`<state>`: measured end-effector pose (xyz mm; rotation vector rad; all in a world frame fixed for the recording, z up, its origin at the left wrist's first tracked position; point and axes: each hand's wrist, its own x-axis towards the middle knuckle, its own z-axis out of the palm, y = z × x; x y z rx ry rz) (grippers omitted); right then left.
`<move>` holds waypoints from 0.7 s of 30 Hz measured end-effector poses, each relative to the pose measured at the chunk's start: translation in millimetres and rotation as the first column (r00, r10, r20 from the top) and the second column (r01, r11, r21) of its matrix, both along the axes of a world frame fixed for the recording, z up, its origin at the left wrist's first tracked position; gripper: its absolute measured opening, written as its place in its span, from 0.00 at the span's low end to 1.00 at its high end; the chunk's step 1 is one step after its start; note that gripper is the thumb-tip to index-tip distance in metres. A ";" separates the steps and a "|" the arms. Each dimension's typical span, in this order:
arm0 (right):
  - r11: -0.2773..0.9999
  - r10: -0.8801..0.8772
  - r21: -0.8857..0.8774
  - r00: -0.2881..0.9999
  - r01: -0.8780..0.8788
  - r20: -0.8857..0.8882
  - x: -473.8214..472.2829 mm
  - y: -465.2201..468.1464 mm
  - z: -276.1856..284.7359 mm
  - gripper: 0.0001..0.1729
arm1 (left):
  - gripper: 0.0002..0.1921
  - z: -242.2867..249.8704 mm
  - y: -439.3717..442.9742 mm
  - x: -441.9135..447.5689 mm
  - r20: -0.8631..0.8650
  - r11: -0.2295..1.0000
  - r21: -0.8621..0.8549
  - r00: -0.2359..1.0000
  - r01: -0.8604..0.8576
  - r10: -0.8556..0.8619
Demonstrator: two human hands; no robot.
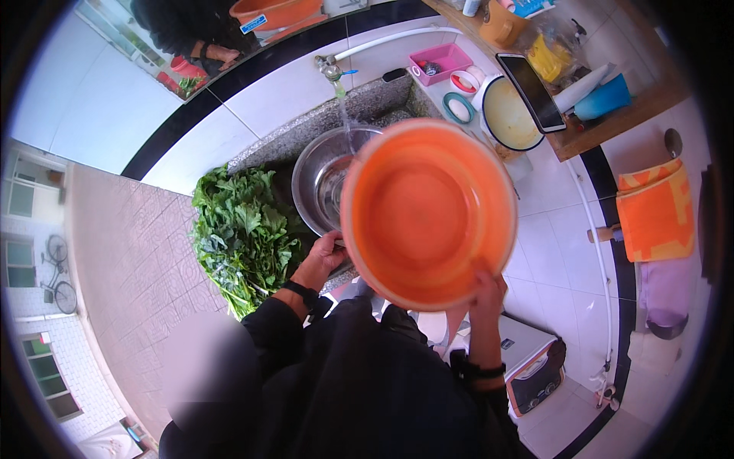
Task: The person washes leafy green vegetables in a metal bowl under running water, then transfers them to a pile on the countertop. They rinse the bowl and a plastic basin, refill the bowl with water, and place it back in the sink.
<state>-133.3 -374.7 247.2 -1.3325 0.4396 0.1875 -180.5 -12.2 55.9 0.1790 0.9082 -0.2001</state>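
My right hand [487,295] grips the near right rim of an orange plastic basin [424,212]. The basin is held above the stone sink, its inside facing up at me, with no produce in it. At its left side is my left hand [327,252], by the near rim of a stainless steel bowl [312,183]; the orange basin hides part of this bowl. Whether the left fingers hold the bowl or the basin, I cannot tell. Water runs from a tap [332,72] into the bowl. Leafy greens [246,224] are heaped on the sink's left end.
Right of the sink [275,137] stand a pink plastic tray [456,57], soap dishes [459,106] and an enamel bowl [510,112]. A smartphone [530,92] overhangs the wooden shelf's edge [619,123]. A mirror [269,43] hangs behind the tap; a washing machine [527,361] stands low right.
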 end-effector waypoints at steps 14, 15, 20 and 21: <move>0.864 -0.478 -0.189 0.878 0.467 -0.018 -176.2 -173.2 23.8 0.21 | 0.09 -82.8 0.1 22.4 -0.207 0.979 0.203 0.977 0.004 0.039; 0.814 -0.540 -0.294 0.840 0.502 -0.060 -196.6 -180.1 22.7 0.20 | 0.10 -82.6 5.3 22.9 -0.211 0.982 0.188 0.977 0.002 0.039; 0.528 -0.843 -0.360 0.525 0.769 -0.115 -262.4 -201.8 -10.8 0.10 | 0.25 -110.1 22.6 9.8 -0.379 -0.060 0.897 0.690 0.438 -0.616; 0.491 -0.871 -0.349 0.463 0.798 -0.166 -269.4 -204.5 -16.9 0.17 | 0.27 -119.2 32.0 20.0 -0.328 -0.031 0.913 0.684 0.407 -0.651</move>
